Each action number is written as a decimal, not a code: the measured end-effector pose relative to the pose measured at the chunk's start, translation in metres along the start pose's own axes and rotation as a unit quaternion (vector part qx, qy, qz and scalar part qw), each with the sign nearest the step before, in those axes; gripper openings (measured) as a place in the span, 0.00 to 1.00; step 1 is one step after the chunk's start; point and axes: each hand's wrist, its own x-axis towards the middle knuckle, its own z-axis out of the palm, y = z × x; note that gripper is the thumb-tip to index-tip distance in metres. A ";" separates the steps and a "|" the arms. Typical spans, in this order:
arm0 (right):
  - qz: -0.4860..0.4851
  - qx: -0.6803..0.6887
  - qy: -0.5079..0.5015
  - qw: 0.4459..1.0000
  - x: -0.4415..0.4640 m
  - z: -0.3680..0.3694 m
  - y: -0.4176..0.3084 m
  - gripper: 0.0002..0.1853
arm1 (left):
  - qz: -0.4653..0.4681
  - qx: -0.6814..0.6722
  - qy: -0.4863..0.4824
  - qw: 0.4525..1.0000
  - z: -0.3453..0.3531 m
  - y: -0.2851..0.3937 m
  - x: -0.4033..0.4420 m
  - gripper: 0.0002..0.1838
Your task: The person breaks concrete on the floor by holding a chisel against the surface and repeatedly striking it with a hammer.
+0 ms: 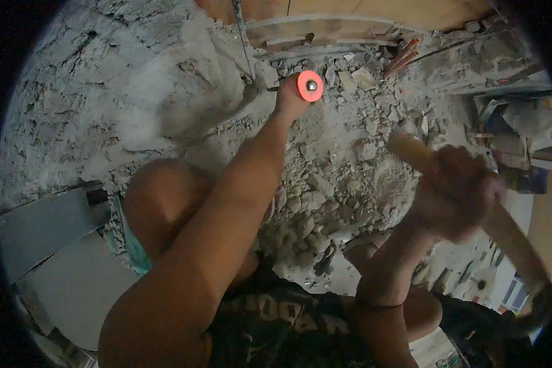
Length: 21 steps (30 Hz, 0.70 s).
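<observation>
My left hand (291, 100) is stretched forward, its fingers wrapped around a chisel (311, 86) with a round orange-red hand guard and a shiny metal striking end facing me. The chisel's tip points toward the rough grey wall and is hard to make out. At the right, my right hand (457, 193), smeared by motion, grips the wooden handle of a hammer (414, 151). The handle's butt sticks out toward the middle, while the dark, blurred head is at the lower right, well apart from the chisel.
Broken rubble (313, 202) covers the ground between my knees. A rough, chipped wall (122, 80) rises on the left. Orange pipes (403, 58) stick out near the wooden boards (356, 7) at the top. Grey panels (73, 276) lie at lower left.
</observation>
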 end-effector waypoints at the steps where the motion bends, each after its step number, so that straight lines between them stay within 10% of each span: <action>1: -0.035 0.010 -0.082 0.996 -0.003 0.004 0.004 0.11 | -0.013 -0.013 0.000 1.000 -0.002 0.004 0.003 0.15; 3: -0.103 0.033 -0.248 0.963 -0.012 0.015 0.019 0.09 | -0.031 0.004 -0.017 0.999 -0.007 0.007 0.007 0.16; 4: -0.094 -0.309 -0.156 0.933 -0.041 -0.013 0.051 0.09 | -0.023 0.019 -0.018 0.999 -0.008 0.007 0.006 0.16; 6: 0.061 -0.331 -0.128 0.933 -0.094 -0.047 0.135 0.09 | -0.015 0.035 -0.020 0.999 0.002 -0.004 -0.001 0.15; 7: 0.342 -0.421 -0.183 0.820 -0.109 -0.081 0.163 0.11 | -0.118 -0.248 -0.013 0.962 0.015 -0.018 -0.003 0.15; 8: 0.350 -0.395 -0.136 0.839 -0.124 -0.105 0.175 0.11 | -0.206 -0.507 -0.007 0.837 0.020 -0.026 0.001 0.15; 9: 0.357 -0.367 -0.089 0.854 -0.131 -0.118 0.180 0.12 | -0.200 -0.506 -0.006 0.839 0.018 -0.028 0.009 0.15; 11: 0.358 -0.386 -0.081 0.846 -0.120 -0.131 0.166 0.11 | 0.003 -0.004 -0.001 1.000 0.013 -0.026 -0.002 0.14; 14: 0.307 -0.363 0.001 0.880 -0.074 -0.069 0.100 0.11 | -0.012 0.030 -0.009 0.999 0.001 0.000 0.004 0.14; 16: -0.065 -0.512 -0.120 0.848 -0.038 -0.053 0.056 0.15 | 0.009 0.051 -0.004 0.999 -0.004 0.001 0.004 0.14; 17: -0.060 -0.513 -0.120 0.848 -0.025 -0.040 0.033 0.15 | -0.007 0.055 -0.007 0.998 -0.003 0.000 0.001 0.17; 19: 0.033 0.084 0.053 0.995 0.006 0.004 -0.024 0.15 | -0.022 0.056 -0.014 0.998 0.000 0.000 -0.001 0.19; 20: 0.035 0.082 0.055 0.995 0.018 0.005 -0.037 0.15 | -0.013 0.033 0.003 0.999 0.001 -0.001 -0.002 0.15; 21: -0.022 0.067 -0.170 0.983 0.032 0.003 -0.047 0.12 | -0.002 0.009 0.022 1.000 -0.002 0.006 0.002 0.12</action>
